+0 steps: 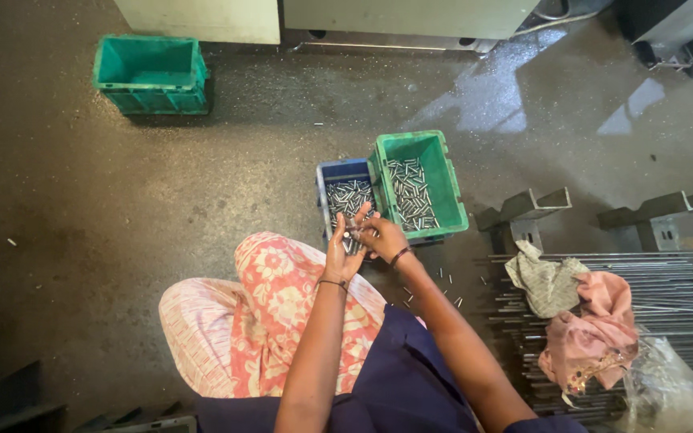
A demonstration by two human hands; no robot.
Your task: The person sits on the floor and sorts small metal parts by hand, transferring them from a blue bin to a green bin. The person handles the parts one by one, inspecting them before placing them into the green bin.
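Observation:
I sit on the floor with both hands raised together over a small blue bin point(334, 171) of short metal pins. My left hand point(342, 248) cups a small bunch of pins, fingers spread upward. My right hand point(382, 236) pinches at the same bunch from the right, touching the left hand. A green bin point(444, 175) holding more loose metal pins sits right beside the blue one, overlapping its right edge. Exactly how many pins each hand holds is too small to tell.
An empty green crate point(151, 74) stands far left near a machine base. Long metal rods point(667, 281) lie on grey stands at right, with crumpled cloths point(579, 321) and a plastic bag point(667, 393) on them. Several stray pins point(443, 281) dot the wet concrete floor.

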